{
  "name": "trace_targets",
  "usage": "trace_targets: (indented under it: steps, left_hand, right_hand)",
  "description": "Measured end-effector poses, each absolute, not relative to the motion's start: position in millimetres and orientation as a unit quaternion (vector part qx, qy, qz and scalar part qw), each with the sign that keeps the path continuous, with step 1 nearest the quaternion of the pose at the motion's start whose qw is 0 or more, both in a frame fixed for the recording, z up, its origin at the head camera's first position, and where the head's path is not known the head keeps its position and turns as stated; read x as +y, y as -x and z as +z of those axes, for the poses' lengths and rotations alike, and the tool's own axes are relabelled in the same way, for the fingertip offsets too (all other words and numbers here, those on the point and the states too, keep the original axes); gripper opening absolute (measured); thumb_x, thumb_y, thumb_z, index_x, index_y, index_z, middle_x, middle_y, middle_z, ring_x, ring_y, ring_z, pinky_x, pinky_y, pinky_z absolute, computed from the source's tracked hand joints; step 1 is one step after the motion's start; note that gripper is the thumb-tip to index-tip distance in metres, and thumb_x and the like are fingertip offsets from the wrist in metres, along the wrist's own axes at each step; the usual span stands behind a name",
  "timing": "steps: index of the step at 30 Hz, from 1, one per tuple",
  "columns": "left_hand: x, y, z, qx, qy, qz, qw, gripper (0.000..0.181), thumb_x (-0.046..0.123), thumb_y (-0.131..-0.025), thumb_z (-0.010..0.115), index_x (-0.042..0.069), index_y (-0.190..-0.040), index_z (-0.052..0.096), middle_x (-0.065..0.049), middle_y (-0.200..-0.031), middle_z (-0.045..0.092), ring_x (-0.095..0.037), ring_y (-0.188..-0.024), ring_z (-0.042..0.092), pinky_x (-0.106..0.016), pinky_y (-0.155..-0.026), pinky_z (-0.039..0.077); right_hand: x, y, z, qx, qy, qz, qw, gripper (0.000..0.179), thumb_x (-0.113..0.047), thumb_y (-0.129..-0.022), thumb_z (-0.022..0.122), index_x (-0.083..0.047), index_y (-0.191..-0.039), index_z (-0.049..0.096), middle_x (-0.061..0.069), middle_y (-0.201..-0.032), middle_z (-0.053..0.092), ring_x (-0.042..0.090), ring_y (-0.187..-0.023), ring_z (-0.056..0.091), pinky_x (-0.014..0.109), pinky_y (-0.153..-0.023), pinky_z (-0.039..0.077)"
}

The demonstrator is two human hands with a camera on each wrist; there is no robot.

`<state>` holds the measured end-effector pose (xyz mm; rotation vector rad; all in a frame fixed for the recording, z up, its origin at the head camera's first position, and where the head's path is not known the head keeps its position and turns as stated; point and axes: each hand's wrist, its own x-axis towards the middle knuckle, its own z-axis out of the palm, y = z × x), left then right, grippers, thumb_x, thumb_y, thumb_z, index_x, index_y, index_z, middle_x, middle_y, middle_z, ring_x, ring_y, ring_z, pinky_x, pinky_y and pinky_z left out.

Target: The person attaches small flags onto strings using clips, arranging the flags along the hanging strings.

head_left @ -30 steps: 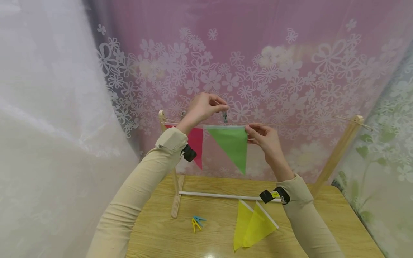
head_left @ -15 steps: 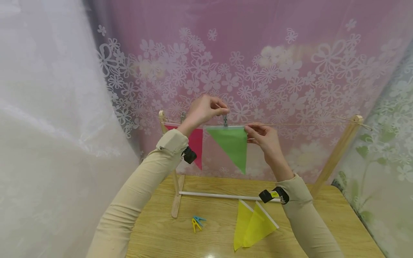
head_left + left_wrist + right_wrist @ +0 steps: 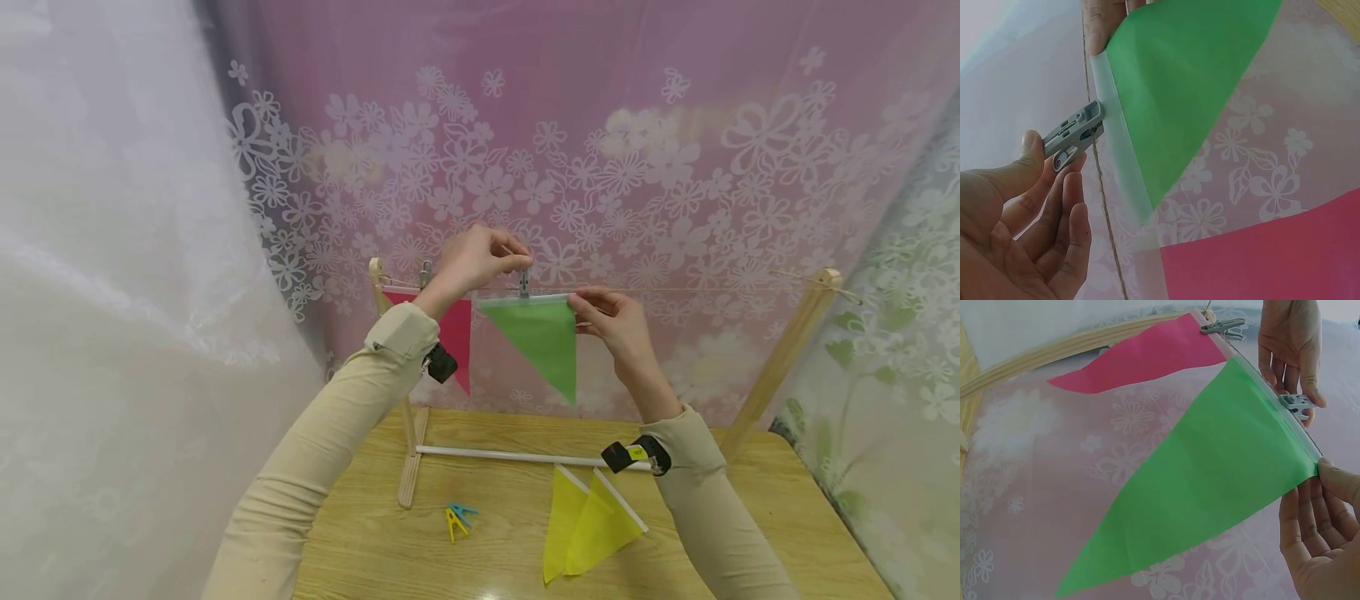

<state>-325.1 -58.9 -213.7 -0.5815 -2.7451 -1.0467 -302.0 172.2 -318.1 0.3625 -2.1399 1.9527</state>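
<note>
A grey clothespin (image 3: 1075, 131) is pinched at its tail between the thumb and a finger of my left hand (image 3: 480, 254). Its jaws sit over the string (image 3: 1102, 194) and the white top band of a green pennant (image 3: 540, 333). My right hand (image 3: 618, 325) pinches that pennant's upper right corner between thumb and fingers, as the right wrist view (image 3: 1325, 525) confirms. To the left, a pink pennant (image 3: 455, 333) hangs on the string under another grey clothespin (image 3: 1224, 327); my left forearm covers part of it in the head view.
The string runs between two wooden posts, the right post (image 3: 780, 367) leaning. A white rod (image 3: 510, 455) joins the stand's base. On the table (image 3: 360, 533) lie two yellow pennants (image 3: 592, 525), a yellow clothespin (image 3: 454, 525) and a blue clothespin (image 3: 463, 511). A flowered curtain (image 3: 562, 125) hangs behind.
My left hand has lowered slightly, bringing the clothespin down onto the green pennant's top band. The right hand keeps its hold on the corner; the pennant has shifted a little.
</note>
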Motion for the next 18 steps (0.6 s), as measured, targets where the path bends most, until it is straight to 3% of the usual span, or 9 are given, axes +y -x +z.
trace_targets:
  steps: [18]
  left_hand:
    - [-58.5, 321.6, -216.2, -0.914, 0.198, -0.348, 0.070, 0.021, 0.039, -0.094, 0.073, 0.023, -0.107, 0.079, 0.002, -0.106, 0.074, -0.017, -0.095, 0.067, -0.036, -0.079, 0.052]
  right_hand:
    - [166.2, 303.1, -318.4, -0.708, -0.122, 0.683, 0.134, 0.042, -0.026, -0.097, 0.071, 0.006, -0.123, 0.064, -0.010, -0.092, 0.071, 0.009, -0.081, 0.069, 0.024, -0.073, 0.059]
